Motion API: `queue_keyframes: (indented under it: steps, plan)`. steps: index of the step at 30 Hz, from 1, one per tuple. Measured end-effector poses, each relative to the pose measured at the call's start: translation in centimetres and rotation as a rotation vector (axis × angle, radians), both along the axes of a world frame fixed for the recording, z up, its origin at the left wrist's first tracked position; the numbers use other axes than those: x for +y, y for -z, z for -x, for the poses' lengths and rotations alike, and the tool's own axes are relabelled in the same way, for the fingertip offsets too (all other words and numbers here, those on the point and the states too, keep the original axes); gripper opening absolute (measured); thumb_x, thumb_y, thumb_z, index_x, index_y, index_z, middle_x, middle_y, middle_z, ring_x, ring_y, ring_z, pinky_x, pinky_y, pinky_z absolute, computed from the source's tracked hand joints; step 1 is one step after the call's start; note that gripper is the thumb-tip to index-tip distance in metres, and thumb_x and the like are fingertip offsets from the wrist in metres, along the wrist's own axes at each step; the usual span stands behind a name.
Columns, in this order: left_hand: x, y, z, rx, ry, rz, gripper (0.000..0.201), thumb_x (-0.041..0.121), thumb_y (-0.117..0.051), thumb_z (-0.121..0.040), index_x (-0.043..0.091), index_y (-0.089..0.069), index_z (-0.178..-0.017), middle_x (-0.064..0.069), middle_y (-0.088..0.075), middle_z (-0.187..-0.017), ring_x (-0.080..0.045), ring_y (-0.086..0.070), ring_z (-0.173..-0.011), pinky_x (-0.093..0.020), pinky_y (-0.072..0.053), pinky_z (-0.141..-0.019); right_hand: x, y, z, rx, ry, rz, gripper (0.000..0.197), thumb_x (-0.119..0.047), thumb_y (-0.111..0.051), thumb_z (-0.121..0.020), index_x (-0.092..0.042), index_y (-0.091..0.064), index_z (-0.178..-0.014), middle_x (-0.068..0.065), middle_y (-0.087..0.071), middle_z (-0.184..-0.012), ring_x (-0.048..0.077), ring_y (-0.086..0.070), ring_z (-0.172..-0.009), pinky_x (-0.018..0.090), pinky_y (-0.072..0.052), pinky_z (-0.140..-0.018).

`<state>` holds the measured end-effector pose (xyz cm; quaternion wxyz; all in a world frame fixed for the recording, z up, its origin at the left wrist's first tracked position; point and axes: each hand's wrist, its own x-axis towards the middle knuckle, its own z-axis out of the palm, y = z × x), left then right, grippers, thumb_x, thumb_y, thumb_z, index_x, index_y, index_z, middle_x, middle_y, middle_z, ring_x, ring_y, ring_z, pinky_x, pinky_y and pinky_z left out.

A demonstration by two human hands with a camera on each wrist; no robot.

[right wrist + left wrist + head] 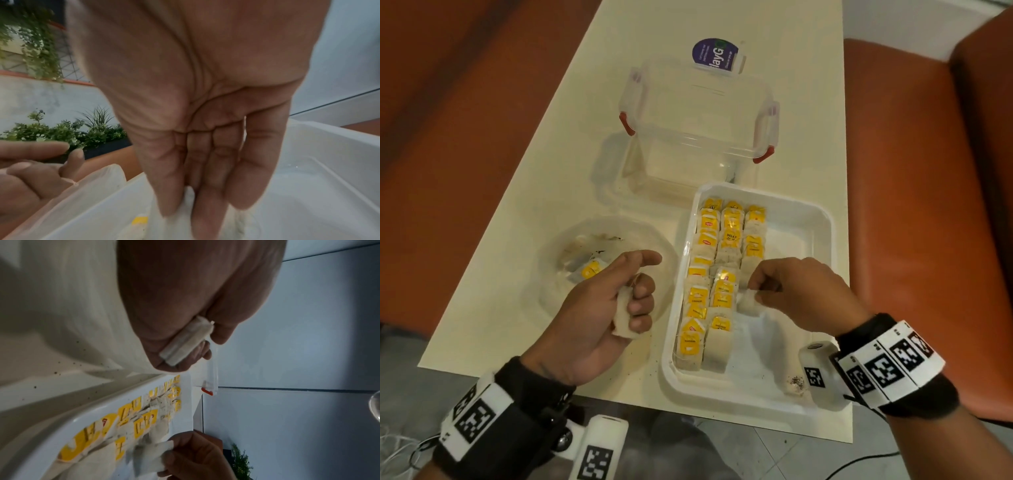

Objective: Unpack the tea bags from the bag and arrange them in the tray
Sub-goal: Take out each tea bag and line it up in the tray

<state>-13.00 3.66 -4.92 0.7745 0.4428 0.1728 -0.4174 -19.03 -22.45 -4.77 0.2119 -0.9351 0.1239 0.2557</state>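
Note:
A white tray (804,219) on the cream table holds three rows of tea bags (722,267) with yellow tags. My right hand (756,291) hovers over the third row and pinches a tea bag (749,304) between thumb and fingers; the right wrist view shows those fingers (205,203) on the bag (176,227). Left of the tray, my left hand (635,293) grips another tea bag (624,317) against the palm, also seen in the left wrist view as tea bag (185,344). Under it lies the clear plastic bag (571,291) with a few tea bags (590,269) inside.
A clear lidded container (698,126) with red clips stands behind the tray, with a purple-labelled packet (714,54) beyond it. Orange seats (928,205) flank the table on both sides. Tea dust specks lie on the table's near edge and in the tray's near right corner (796,380).

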Motion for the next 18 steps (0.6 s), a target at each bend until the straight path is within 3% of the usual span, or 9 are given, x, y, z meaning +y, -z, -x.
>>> queue_keyframes:
  steps: [6,9,18]
  plan:
    - [0.0,0.2,-0.1,0.037,-0.035,0.025,0.039,0.049,-0.05,-0.093,0.014,-0.065,-0.1,0.0,-0.037,-0.065,-0.01,-0.031,-0.052,-0.023,-0.028,-0.042,-0.2,1.3,-1.1,0.038,0.0,0.098,0.01,-0.031,-0.066,-0.091,-0.039,-0.061,-0.09,-0.013,-0.069,-0.094,0.015,-0.064,-0.086,0.03,-0.049,-0.07]
    - [0.0,0.1,-0.2,0.031,-0.03,0.016,0.04,0.051,-0.05,-0.092,0.014,-0.066,-0.098,0.0,-0.038,-0.065,-0.011,-0.03,-0.053,-0.023,-0.028,-0.043,-0.5,1.9,-1.7,0.022,0.031,0.079,0.008,-0.029,-0.067,-0.091,-0.037,-0.064,-0.092,-0.012,-0.069,-0.096,0.016,-0.064,-0.09,0.033,-0.053,-0.076]
    - [-0.1,0.0,-0.2,0.027,-0.019,0.005,0.041,0.051,-0.052,-0.09,0.014,-0.065,-0.1,-0.001,-0.039,-0.066,-0.01,-0.032,-0.054,-0.023,-0.03,-0.044,-1.2,2.6,-2.5,-0.001,0.095,0.059,0.005,-0.032,-0.069,-0.09,-0.036,-0.066,-0.092,-0.016,-0.061,-0.083,0.012,-0.062,-0.082,0.024,-0.04,-0.06]
